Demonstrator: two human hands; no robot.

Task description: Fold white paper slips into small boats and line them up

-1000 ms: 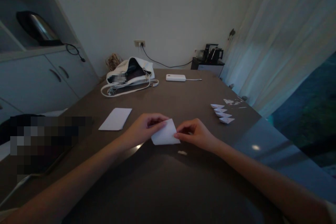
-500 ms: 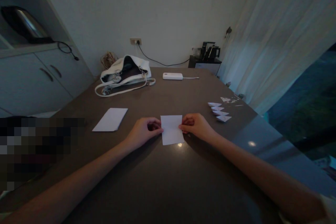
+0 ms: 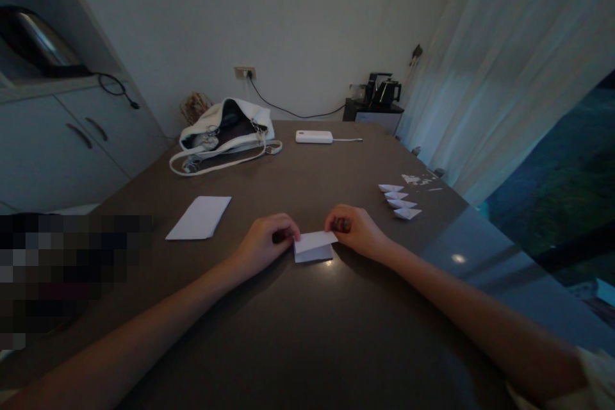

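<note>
A small white sheet of paper point(image 3: 314, 250) lies at the middle of the table, its far half bent over toward me. My left hand point(image 3: 271, 235) pinches the left end of the raised flap between thumb and fingers. At the flap's right end, my right hand point(image 3: 359, 229) grips the paper with curled fingers. To the left rests a stack of white paper sheets point(image 3: 199, 218). Over on the right, several small folded paper boats point(image 3: 398, 200) stand in a row.
A white handbag point(image 3: 225, 138) sits open at the back left. Beyond my hands lies a white power bank point(image 3: 314, 136) with a short cable. Paper scraps point(image 3: 417, 180) are scattered near the table's right edge. A coffee maker point(image 3: 382, 90) stands behind the table point(image 3: 307, 327).
The paper, flat and open before, is now bent over with its far edge brought toward me. Both hands have shifted slightly along with that edge.
</note>
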